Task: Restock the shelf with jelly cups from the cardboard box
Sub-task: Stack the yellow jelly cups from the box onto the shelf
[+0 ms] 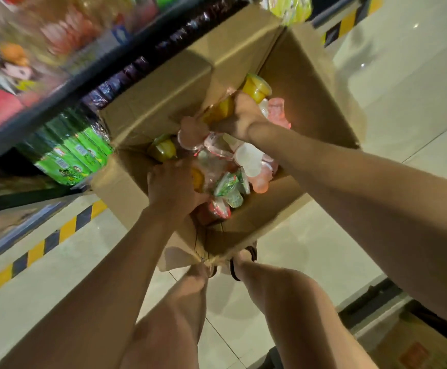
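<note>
An open cardboard box (246,225) stands on the floor in front of my legs, filled with several jelly cups in yellow, pink, white and green. My left hand (171,185) reaches into the near left of the box, fingers curled round an orange-yellow jelly cup (198,179). Deeper in, my right hand (239,115) has its fingers curled over a yellow jelly cup (221,110); its fingertips are hidden. Another yellow cup (255,87) lies just beyond that hand. A pink cup (191,133) sits next to its thumb side.
The dark shelf (57,102) runs along the left, blurred, with green packs (70,153) on a low tier and colourful goods above. Yellow-black hazard tape (41,249) marks the shelf base. The box flaps (161,94) stand open toward the shelf. Pale tiled floor (403,89) spreads right.
</note>
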